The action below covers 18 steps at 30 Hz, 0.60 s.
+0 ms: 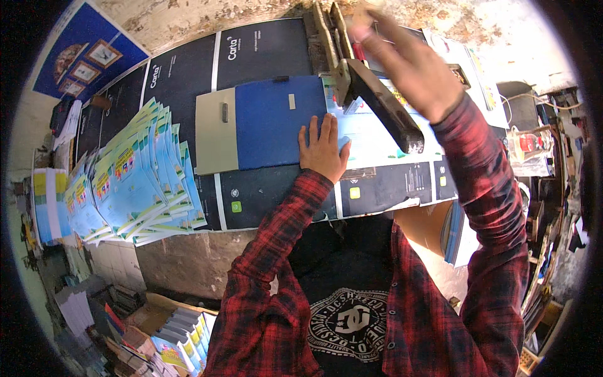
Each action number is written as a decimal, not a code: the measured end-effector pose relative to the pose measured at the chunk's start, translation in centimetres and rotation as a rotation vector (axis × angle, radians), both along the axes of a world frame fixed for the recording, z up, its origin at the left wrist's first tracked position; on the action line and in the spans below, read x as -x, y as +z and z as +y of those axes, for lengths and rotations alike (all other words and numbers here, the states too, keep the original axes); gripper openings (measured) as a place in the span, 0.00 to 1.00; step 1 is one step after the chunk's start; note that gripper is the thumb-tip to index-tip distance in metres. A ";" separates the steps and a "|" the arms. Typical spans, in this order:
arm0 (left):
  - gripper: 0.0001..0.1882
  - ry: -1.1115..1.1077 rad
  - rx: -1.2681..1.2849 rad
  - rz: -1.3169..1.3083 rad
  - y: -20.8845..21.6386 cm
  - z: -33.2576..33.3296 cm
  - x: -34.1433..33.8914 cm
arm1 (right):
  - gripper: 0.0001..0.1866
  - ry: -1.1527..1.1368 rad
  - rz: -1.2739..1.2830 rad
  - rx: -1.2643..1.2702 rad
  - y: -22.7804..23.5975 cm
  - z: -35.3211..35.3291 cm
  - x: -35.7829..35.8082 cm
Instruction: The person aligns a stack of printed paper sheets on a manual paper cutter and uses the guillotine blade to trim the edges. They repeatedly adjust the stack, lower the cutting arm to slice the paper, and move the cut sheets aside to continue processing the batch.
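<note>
My left hand (323,149) lies flat with fingers spread, across the right edge of a blue board (267,125) and the pale blue printed sheets (361,138) beside it. A grey strip (215,135) borders the board's left side. Over the sheets reaches the long dark arm (383,107) of a worn metal device that looks like a bench stapler. Raised above and right of that arm is my right hand (418,69), smeared by motion. Its fingers point up and left toward the wall, and whether they hold anything is unclear.
Left on the black-covered table (276,188) is a fanned pile of printed sheets (138,182), with a banded stack (51,204) beyond. A blue panel with framed pictures (88,56) leans at the back left. Booklets (182,339) fill a box below; a red-lidded jar (527,143) stands right.
</note>
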<state>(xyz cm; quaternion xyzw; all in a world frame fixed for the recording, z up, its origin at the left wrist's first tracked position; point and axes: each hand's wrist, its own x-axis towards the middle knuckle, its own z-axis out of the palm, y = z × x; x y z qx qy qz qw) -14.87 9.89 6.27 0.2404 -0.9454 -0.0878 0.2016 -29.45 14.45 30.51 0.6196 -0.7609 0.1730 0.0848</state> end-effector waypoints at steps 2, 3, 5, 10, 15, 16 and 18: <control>0.33 0.004 -0.038 -0.017 0.1 0.0 0.0 | 0.23 0.093 0.149 -0.121 -1.9 0.3 -1.9; 0.34 0.002 -0.044 -0.028 0.3 0.1 0.0 | 0.23 0.196 0.293 -0.160 -3.1 1.1 -2.6; 0.34 -0.017 -0.045 -0.023 0.6 0.2 0.2 | 0.34 -0.113 -0.149 -0.114 -5.2 2.5 -5.6; 0.35 -0.039 -0.014 -0.085 0.6 0.4 -0.8 | 0.46 -0.277 -0.033 -0.011 -15.0 3.4 -8.2; 0.34 -0.021 -0.003 -0.019 0.0 -0.1 -0.5 | 0.42 -0.158 -0.180 0.102 -12.8 3.7 -7.3; 0.34 -0.027 -0.020 -0.011 0.4 0.1 -0.3 | 0.41 -0.131 -0.236 0.123 -11.6 3.7 -7.1; 0.34 -0.039 -0.048 -0.012 0.9 0.2 -0.1 | 0.37 -0.053 -0.561 0.212 -8.9 3.3 -4.2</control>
